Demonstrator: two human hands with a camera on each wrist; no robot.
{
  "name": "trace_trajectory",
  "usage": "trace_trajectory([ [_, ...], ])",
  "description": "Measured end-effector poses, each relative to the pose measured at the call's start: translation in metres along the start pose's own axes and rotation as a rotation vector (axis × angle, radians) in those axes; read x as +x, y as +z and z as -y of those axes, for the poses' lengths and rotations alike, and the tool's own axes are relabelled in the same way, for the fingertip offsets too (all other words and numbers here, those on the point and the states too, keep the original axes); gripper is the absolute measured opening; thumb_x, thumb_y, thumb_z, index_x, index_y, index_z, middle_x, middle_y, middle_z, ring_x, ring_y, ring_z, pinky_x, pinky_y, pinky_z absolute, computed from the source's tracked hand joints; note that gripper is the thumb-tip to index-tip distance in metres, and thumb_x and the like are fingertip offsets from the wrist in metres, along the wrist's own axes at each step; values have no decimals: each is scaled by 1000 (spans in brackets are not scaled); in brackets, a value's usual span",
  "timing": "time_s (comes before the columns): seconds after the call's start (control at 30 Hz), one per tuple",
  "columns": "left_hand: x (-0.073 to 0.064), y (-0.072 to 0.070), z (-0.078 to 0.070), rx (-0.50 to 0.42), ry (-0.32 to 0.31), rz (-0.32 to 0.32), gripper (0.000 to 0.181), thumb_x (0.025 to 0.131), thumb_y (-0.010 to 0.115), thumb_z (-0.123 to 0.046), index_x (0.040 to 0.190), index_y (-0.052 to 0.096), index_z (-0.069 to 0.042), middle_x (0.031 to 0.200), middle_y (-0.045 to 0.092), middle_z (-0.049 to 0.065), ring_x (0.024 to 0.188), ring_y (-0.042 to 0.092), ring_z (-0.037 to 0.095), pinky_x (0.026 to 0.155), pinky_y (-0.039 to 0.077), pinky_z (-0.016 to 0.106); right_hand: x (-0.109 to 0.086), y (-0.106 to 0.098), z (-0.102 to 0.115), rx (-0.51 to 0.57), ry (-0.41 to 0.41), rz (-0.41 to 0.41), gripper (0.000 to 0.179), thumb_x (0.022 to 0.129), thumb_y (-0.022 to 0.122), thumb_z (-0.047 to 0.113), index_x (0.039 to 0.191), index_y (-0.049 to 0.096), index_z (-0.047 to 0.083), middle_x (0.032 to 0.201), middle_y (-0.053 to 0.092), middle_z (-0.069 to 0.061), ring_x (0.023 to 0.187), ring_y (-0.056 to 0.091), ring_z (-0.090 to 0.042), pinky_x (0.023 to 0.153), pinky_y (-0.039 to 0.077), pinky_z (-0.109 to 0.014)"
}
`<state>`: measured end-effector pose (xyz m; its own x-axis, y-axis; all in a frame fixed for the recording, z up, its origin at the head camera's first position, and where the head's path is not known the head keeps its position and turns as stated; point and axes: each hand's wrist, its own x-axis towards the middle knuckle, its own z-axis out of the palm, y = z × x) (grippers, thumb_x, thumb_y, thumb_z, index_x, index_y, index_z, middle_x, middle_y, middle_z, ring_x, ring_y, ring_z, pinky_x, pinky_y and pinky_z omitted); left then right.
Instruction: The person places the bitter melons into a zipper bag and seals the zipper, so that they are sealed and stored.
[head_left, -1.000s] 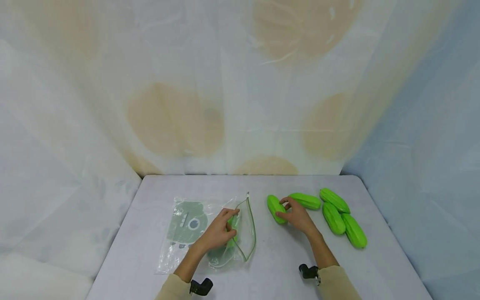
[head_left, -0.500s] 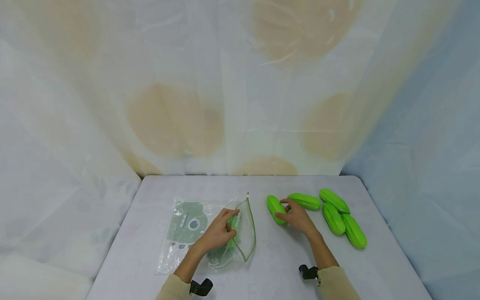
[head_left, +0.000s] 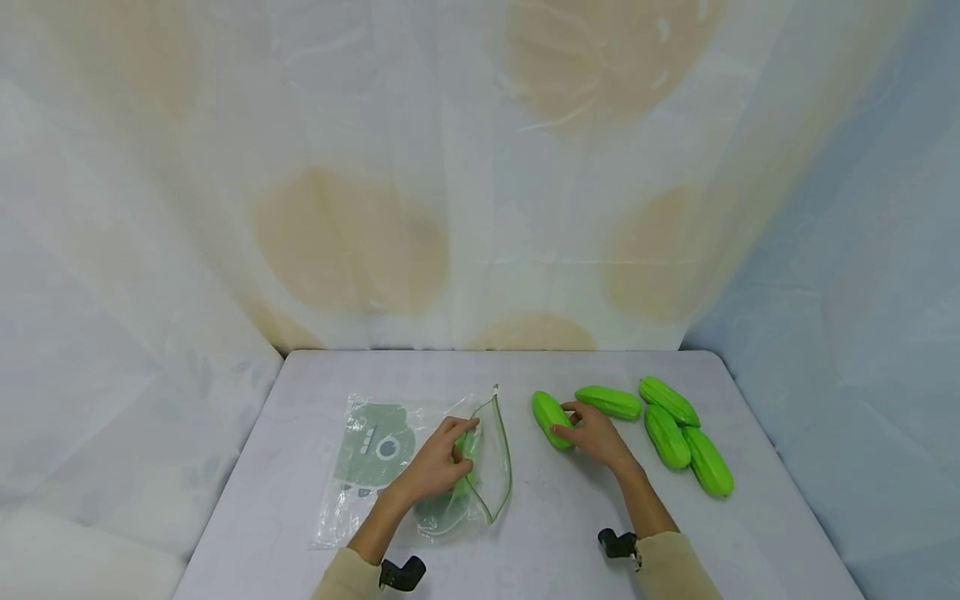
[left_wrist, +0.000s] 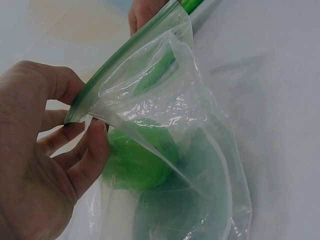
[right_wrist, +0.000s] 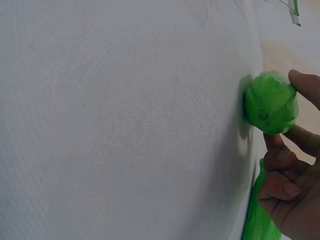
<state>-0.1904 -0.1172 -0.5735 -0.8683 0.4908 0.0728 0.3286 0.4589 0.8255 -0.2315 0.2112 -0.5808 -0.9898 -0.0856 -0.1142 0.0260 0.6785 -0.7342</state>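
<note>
I pinch the bag (head_left: 367,467) by its rim with my left grip (head_left: 437,461), one gourd (left_wrist: 142,157) inside; my right grip (head_left: 596,433), spread just enough, holds a second gourd (head_left: 549,414) by its sides, right of the bag.

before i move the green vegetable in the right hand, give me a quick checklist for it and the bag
1. Left hand holding the bag: ok, fingers and thumb on its edge.
2. Mouth spread: ok, the green rim forms an open loop.
3. Right hand gripping the green vegetable: ok, between thumb and fingers.
4. That vegetable apart from the four other vegetables: ok, a gap shows.
5. That vegetable off the table: cannot tell.
6. Vegetable count inside the bag: cannot tell, though something green shows through.
</note>
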Motion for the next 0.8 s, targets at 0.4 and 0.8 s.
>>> trace_trajectory([
  [0.4,1,-1,0,24,7,0,68,89,61,-7,153,40,-7,136,46,5,66,58,7,52,52,27,0,0,0,24,0,1,64,87,77,39,137,59,4,105,62,-11,82,57,-20,66,48,-32],
  [0.8,0,0,-1,35,2,-6,67,89,62,-7,153,42,-10,136,47,5,67,57,6,52,52,27,0,0,-1,25,-6,-3,62,88,76,37,137,59,3,107,62,-12,84,57,-20,66,48,-32],
])
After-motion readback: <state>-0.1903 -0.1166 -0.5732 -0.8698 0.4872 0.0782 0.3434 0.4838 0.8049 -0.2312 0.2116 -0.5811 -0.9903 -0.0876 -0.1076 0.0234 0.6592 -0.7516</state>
